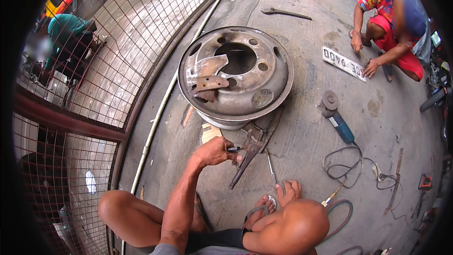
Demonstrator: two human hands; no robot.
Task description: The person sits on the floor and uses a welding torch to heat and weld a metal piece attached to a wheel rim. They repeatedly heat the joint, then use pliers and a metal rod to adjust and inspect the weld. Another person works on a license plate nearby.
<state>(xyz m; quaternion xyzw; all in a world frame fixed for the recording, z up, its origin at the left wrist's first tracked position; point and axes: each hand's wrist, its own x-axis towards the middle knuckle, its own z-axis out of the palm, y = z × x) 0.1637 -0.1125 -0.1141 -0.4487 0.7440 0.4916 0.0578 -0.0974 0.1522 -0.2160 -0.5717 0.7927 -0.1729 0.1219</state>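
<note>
My left hand is closed around a dark marker-like pen, beside a rusty metal piece with angled arms. That piece lies on the concrete against the near side of a worn steel wheel rim. Low on the right, by my foot, the fingers of my right hand are curled at the near end of a thin metal rod; my knee hides its wrist. On top of the rim rest a cut metal plate and a rusty bracket with holes.
An angle grinder with a looping cord lies to the right. Beyond it, a person crouches over a white plate. A wrench lies farther off. Along the left run a pale pipe and a mesh gate, another person behind it.
</note>
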